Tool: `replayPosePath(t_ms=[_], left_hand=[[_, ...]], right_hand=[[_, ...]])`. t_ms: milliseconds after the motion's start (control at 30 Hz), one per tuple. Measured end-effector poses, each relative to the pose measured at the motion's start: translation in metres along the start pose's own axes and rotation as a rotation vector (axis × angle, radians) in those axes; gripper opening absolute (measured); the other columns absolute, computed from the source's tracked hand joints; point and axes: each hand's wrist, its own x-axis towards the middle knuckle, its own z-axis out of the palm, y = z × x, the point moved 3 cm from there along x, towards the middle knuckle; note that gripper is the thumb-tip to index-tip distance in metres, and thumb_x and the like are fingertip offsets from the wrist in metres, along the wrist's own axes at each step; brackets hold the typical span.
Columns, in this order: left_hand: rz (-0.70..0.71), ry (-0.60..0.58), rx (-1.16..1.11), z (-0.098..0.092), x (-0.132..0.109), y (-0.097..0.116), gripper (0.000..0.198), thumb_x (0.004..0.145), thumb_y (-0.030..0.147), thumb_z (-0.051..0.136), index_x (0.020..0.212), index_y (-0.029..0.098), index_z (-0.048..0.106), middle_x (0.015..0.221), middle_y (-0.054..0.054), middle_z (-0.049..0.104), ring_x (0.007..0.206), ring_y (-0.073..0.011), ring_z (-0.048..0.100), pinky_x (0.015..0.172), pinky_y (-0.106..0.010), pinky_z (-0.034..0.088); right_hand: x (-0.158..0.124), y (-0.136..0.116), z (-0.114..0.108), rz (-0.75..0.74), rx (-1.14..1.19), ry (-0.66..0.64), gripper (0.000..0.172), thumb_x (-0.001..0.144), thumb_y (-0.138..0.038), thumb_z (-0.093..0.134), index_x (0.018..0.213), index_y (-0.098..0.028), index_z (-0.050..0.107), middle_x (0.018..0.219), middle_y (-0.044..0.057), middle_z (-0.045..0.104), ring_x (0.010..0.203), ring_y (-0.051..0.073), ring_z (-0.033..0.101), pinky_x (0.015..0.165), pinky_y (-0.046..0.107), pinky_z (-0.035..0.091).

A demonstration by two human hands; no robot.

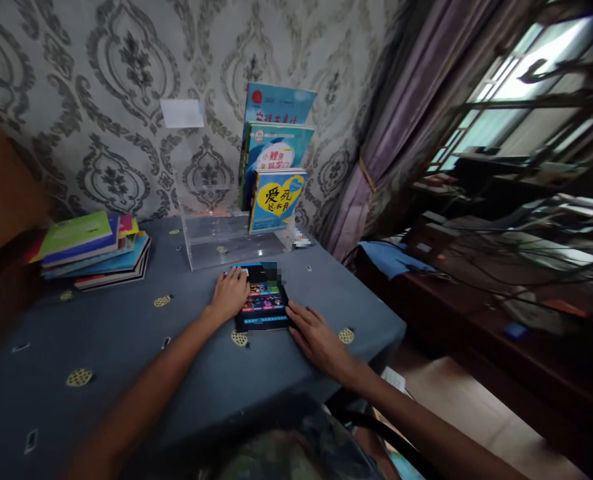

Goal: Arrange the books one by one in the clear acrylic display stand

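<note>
A dark book (262, 298) with a colourful cover lies flat on the blue-grey tablecloth (126, 347). My left hand (229, 292) rests on the book's left edge, fingers curled over it. My right hand (316, 335) lies at the book's lower right corner, fingers stretched out and touching its edge. Just behind the book stands a clear acrylic book stand (216, 233) with three upright books (274, 160) at its right end.
A stack of several colourful books (94, 250) lies at the table's left. A white card (181, 113) sticks to the patterned wall. Purple curtains (401, 133) hang at the right, beside a dark wooden cabinet (476, 293) cluttered with cables. The table's right edge drops to a wooden floor.
</note>
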Motion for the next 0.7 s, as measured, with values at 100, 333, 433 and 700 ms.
replayPosePath(t_ms=[100, 333, 433, 700], left_hand=[[-0.015, 0.02, -0.021, -0.002, -0.003, -0.001, 0.036, 0.099, 0.021, 0.041, 0.13, 0.013, 0.058, 0.143, -0.019, 0.058, 0.139, -0.0298, 0.049, 0.113, -0.048, 0.037], [-0.17, 0.083, -0.165, 0.003, -0.01, -0.007, 0.032, 0.096, 0.022, 0.045, 0.123, 0.012, 0.06, 0.137, -0.024, 0.06, 0.139, -0.0373, 0.046, 0.113, -0.06, 0.034], [-0.204, 0.109, -0.313, 0.005, -0.008, -0.011, 0.031, 0.092, 0.019, 0.051, 0.121, 0.016, 0.062, 0.135, -0.019, 0.063, 0.139, -0.0336, 0.047, 0.116, -0.057, 0.032], [-0.36, 0.139, -0.904, 0.009, 0.002, -0.028, 0.043, 0.088, 0.017, 0.049, 0.131, 0.019, 0.054, 0.134, -0.012, 0.066, 0.117, -0.0237, 0.067, 0.098, -0.042, 0.055]], right_hand=[[-0.003, -0.006, -0.005, 0.003, -0.005, 0.024, 0.043, 0.101, -0.023, 0.044, 0.143, -0.019, 0.054, 0.144, 0.016, 0.058, 0.134, 0.028, 0.056, 0.111, 0.052, 0.046], [0.026, 0.003, -0.013, 0.026, 0.013, -0.022, 0.038, 0.101, -0.03, 0.05, 0.134, -0.017, 0.063, 0.138, 0.019, 0.062, 0.128, 0.03, 0.06, 0.105, 0.051, 0.05], [0.043, 0.011, -0.008, 0.027, -0.003, -0.049, 0.041, 0.099, -0.032, 0.054, 0.135, -0.014, 0.062, 0.14, 0.021, 0.059, 0.128, 0.033, 0.059, 0.104, 0.054, 0.05], [0.065, 0.034, 0.006, -0.009, 0.083, -0.031, 0.047, 0.096, -0.039, 0.06, 0.136, -0.016, 0.061, 0.143, 0.022, 0.055, 0.13, 0.036, 0.055, 0.108, 0.056, 0.047]])
